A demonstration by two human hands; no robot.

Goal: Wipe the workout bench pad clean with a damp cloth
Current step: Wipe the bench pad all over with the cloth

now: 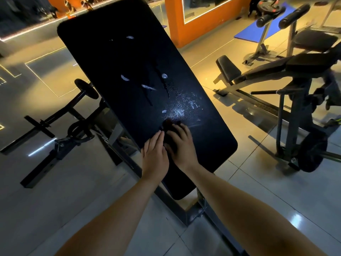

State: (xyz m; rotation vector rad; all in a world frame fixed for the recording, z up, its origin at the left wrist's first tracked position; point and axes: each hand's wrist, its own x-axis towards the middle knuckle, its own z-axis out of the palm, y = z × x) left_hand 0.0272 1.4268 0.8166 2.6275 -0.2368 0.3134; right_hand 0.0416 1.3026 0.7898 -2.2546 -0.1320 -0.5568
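Black textured vinyl: the bench pad is tilted, with its near end low and its far end high. A dark cloth sits on the near third of the bench, close to the left edge. It's nearly the same shade as the pad, so its outline is hard to make out.

Both hands are on it. The right hand lies palm-down over the cloth, fingers spread and slightly bent, pressing rather than gripping. A bit of cloth shows past the fingertips and beside the thumb. The left hand is just left of the right one and touching it, fingers straight and together, flat on the bench at the cloth's left edge and holding nothing.

Pad condition:
- A patchy whitish wet film lies just beyond the cloth, toward the right edge.
- Several white blobs sit mid-bench, some with dark run streaks below them.
- One blob is nearer the far end.
- The far end is otherwise matte.

A metal frame shows under the near end of the bench, standing on a tiled floor. Right of the bench is another padded machine. Left of it is a bar with a weight plate.
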